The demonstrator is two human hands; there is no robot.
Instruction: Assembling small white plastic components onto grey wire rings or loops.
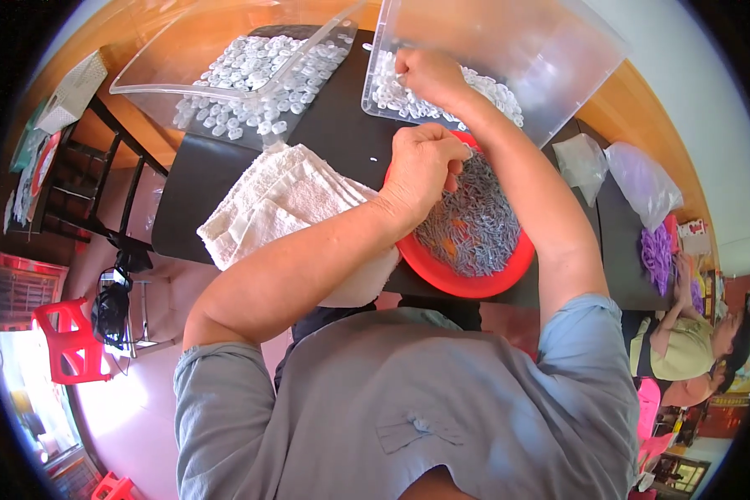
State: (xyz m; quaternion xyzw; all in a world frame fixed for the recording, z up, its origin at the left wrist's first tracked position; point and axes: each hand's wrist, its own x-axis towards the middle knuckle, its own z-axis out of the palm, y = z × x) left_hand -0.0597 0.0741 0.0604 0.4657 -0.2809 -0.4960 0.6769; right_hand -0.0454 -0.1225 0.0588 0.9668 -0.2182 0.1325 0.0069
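My left hand [423, 165] is over the left rim of a red basin [408, 254], its fingers pinched together; anything between them is too small to make out. The basin holds a heap of thin grey screw-like pieces [479, 221], with some orange showing among them. My right hand [433, 77] reaches farther out, over a clear plastic bin [550, 71] of small white oval pieces [496, 93]. Its fingers are curled at the bin's left side, and what they hold, if anything, is hidden. A white towel [287, 196] lies beneath my left forearm.
Another clear bin [154, 93] at the far left is tilted, with many white pieces [262, 79]. Plastic bags [642, 179] and a purple bundle [657, 258] lie on the dark table [329, 125] at right. A co-worker [683, 346] sits at right. A red stool [68, 340] stands left.
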